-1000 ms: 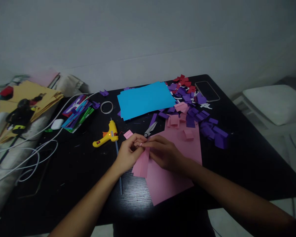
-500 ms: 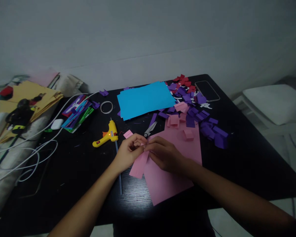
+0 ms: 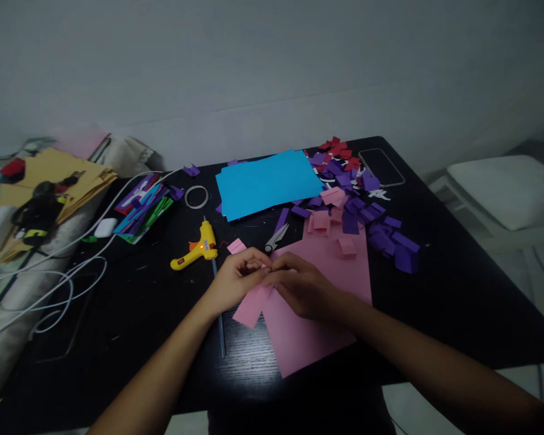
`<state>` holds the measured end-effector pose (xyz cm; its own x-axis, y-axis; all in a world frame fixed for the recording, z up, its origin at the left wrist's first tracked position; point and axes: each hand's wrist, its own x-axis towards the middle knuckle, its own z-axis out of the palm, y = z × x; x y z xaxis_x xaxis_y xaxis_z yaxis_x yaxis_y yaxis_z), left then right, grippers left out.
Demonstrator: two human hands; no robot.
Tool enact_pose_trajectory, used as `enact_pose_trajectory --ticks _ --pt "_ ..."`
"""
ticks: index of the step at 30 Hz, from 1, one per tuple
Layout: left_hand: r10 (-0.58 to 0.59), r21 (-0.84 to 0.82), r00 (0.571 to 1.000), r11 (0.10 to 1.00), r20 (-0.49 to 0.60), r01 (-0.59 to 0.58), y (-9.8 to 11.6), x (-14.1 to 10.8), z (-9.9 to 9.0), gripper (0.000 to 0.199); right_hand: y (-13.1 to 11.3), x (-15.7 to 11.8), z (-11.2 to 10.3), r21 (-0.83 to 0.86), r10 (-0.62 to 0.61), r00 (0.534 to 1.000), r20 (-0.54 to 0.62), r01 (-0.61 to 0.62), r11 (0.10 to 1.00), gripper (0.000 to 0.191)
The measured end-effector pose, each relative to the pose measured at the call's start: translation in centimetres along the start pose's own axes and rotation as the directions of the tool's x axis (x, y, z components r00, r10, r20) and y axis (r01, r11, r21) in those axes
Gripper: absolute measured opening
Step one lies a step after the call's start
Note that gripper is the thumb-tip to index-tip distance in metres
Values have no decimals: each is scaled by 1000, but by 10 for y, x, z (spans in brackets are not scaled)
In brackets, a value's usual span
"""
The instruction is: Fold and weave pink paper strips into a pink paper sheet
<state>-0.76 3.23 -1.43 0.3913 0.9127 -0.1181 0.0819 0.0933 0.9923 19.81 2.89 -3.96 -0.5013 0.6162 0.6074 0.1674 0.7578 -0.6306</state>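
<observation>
Between my two hands is a pink paper strip (image 3: 250,307), its free end hanging down toward me. My left hand (image 3: 236,278) pinches the strip's upper end between thumb and fingers. My right hand (image 3: 301,284) meets it there, fingertips closed on the same end; the exact fold is hidden behind the fingers. Under my right hand lies a large pink paper sheet (image 3: 299,344). Scissors (image 3: 276,238) rest just beyond my fingertips, blades parted. A small pink paper piece (image 3: 236,246) sits behind my left hand.
A yellow glue gun (image 3: 199,246) with a glue stick (image 3: 221,332) lies left of my hands. Behind are blue sheets (image 3: 267,184), a tape roll (image 3: 196,197) and purple paper pieces (image 3: 381,235). A phone (image 3: 381,167) lies far right; white cables (image 3: 68,278) cross the left.
The strip's free end has swung slightly left, and its two layers now look like one. My right fingers have shifted a little left, closer against my left fingertips.
</observation>
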Motion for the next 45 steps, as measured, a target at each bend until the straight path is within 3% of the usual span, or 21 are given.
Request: enact_pose_trajectory --ticks 5,23,32,45 --pt "-6 -35 999 999 41 7 3 1 -2 16 -3 -1 0 6 -6 999 34 6 1000 40" --pt "-60 -44 995 997 81 63 3 0 -3 17 -7 -2 -4 2 33 986 165 -34 999 36" --pt "-42 -10 998 999 53 42 4 1 -2 10 -11 1 -5 8 18 990 140 -19 1000 23" --pt "-24 16 998 1000 66 23 3 2 -2 9 -12 3 -4 8 -24 991 134 24 1000 23"
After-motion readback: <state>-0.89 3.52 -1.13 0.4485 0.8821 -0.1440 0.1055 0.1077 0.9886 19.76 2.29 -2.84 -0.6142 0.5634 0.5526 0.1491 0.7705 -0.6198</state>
